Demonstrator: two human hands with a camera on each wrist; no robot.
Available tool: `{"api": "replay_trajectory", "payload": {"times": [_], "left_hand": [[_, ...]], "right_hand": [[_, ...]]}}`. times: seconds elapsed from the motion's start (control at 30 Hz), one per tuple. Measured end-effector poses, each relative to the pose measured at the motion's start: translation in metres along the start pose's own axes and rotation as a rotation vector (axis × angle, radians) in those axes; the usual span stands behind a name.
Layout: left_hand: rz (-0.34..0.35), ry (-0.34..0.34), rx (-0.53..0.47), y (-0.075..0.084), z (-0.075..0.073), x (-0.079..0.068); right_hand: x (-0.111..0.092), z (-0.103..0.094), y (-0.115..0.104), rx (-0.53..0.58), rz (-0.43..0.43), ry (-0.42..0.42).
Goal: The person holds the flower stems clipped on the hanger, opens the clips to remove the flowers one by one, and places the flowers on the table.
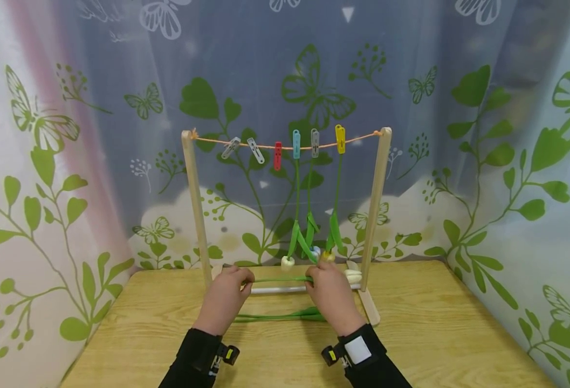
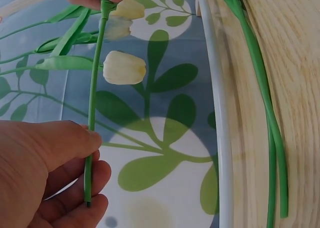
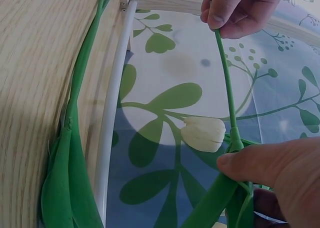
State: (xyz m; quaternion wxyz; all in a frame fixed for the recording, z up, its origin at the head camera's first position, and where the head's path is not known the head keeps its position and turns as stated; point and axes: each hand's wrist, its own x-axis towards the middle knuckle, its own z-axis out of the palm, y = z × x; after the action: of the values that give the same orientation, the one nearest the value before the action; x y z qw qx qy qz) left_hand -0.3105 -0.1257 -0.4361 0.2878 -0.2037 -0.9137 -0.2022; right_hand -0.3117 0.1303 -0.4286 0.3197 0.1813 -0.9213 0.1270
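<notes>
An artificial tulip is held sideways between both hands, its green stem [image 1: 277,279] running level. My left hand [image 1: 226,296] pinches the bare end of the stem between thumb and fingers. Near the leaves, my right hand [image 1: 330,293] grips the same stem [image 3: 227,83]. A white bloom [image 1: 352,276] shows just beyond the right hand. Behind the hands, three tulips hang head down: one from a blue clothespin [image 1: 296,144], one from a grey clothespin [image 1: 315,143], one from a yellow clothespin [image 1: 340,139]. The nearest hanging bloom [image 2: 125,68] is cream-white.
An orange cord [image 1: 265,146] spans two wooden posts [image 1: 197,210]; a red clothespin [image 1: 277,156] and two greyish ones on it hold nothing. A white rod [image 1: 280,290] joins the posts low down. More green stems [image 1: 270,317] lie on the wooden table [image 1: 134,334], nearer me.
</notes>
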Motion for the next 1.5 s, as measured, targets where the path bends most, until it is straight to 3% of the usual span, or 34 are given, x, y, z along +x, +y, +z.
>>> {"api": "replay_trajectory", "payload": {"times": [0.37, 0.77, 1.27, 1.5], "left_hand": [[-0.012, -0.040, 0.012, 0.000, 0.005, -0.001], [-0.061, -0.148, -0.018, -0.004, 0.011, 0.000], [-0.065, -0.207, -0.013, -0.003, 0.012, -0.003], [-0.073, -0.266, -0.016, -0.006, 0.015, -0.004]], "right_hand": [[-0.004, 0.005, -0.001, -0.013, 0.022, -0.076], [-0.005, 0.012, 0.001, -0.008, 0.040, -0.120], [-0.009, 0.018, -0.002, -0.003, 0.059, -0.166], [-0.010, 0.020, -0.002, -0.010, 0.046, -0.179]]}}
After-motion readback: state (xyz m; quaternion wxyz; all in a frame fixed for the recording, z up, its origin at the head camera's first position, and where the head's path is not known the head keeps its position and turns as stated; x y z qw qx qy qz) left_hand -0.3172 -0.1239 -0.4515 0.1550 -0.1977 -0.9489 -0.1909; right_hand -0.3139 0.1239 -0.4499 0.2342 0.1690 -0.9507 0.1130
